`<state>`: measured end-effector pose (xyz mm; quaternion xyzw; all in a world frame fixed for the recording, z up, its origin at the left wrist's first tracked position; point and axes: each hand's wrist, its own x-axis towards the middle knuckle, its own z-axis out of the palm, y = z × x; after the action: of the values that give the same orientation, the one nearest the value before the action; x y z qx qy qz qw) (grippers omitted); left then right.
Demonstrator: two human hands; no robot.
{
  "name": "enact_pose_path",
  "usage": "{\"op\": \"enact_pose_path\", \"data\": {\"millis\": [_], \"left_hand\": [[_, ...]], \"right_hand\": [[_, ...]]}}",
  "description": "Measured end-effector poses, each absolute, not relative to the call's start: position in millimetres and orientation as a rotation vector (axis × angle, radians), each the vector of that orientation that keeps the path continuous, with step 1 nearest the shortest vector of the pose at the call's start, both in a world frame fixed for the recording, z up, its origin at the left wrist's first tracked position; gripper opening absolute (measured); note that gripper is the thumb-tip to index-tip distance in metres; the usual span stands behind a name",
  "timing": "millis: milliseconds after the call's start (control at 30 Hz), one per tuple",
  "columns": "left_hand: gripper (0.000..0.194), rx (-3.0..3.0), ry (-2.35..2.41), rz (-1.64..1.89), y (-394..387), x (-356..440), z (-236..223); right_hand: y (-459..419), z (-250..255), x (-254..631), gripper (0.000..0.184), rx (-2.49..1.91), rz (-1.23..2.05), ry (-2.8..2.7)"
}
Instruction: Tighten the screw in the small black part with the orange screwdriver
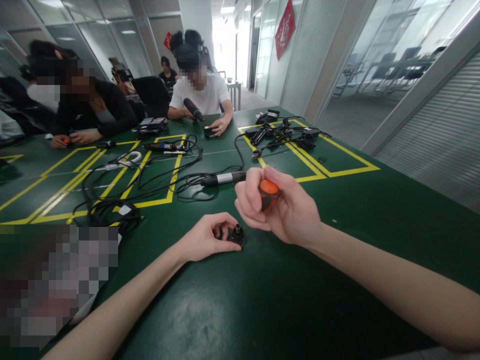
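Observation:
My left hand (pixel 207 236) rests on the green table (pixel 285 295) with its fingers pinched round a small black round part (pixel 237 234), holding it upright on the surface. My right hand (pixel 279 205) is closed round a screwdriver with an orange and black handle (pixel 267 192), held just above and right of that part. The screwdriver's shaft is hidden by my fingers. Beyond my right hand lies a black and silver microphone (pixel 222 178) with its cable.
Black cables (pixel 123 200) and a plug (pixel 125 210) sprawl over yellow taped squares at the left. More black parts (pixel 285 135) lie in a far yellow square. Two people sit across the table; one holds a microphone (pixel 193 109). A glass wall runs along the right.

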<state>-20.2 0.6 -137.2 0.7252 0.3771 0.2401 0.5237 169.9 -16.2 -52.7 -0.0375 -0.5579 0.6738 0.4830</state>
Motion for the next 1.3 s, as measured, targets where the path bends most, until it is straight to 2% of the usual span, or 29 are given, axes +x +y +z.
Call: {"op": "enact_pose_path", "data": {"millis": [133,267,400,567,733,1000,1200,1300], "left_hand": [[0.036,1.75,0.913,0.561,0.5,-19.7,-136.4],[0.031,1.737,0.9,0.561,1.2,-20.1,-135.0],[0.048,1.597,0.829,0.593,7.5,-25.7,-139.6],[0.068,1.436,0.78,0.495,17.6,-35.0,-147.7],[0.058,1.379,0.751,0.469,20.8,-37.7,-148.9],[0.043,1.428,0.746,0.447,20.3,-39.0,-141.9],[0.046,1.581,0.793,0.412,15.5,-35.9,-133.8],[0.05,1.633,0.853,0.442,11.3,-31.0,-134.0]], "right_hand": [[-16.8,-53.1,169.5,0.051,-0.107,1.685,-1.341],[-19.1,-53.4,171.8,0.037,-0.08,1.679,-1.355],[-18.8,-53.7,172.2,0.027,-0.069,1.664,-1.367],[-16.6,-52.9,170.0,0.046,-0.088,1.658,-1.38],[-17.2,-54.3,171.1,0.049,-0.095,1.69,-1.37],[-17.6,-53.7,174.2,0.028,-0.092,1.686,-1.404],[-13.7,-48.5,172.7,0.052,-0.132,1.639,-1.395],[-14.3,-49.3,172.4,0.051,-0.139,1.681,-1.361]]}}
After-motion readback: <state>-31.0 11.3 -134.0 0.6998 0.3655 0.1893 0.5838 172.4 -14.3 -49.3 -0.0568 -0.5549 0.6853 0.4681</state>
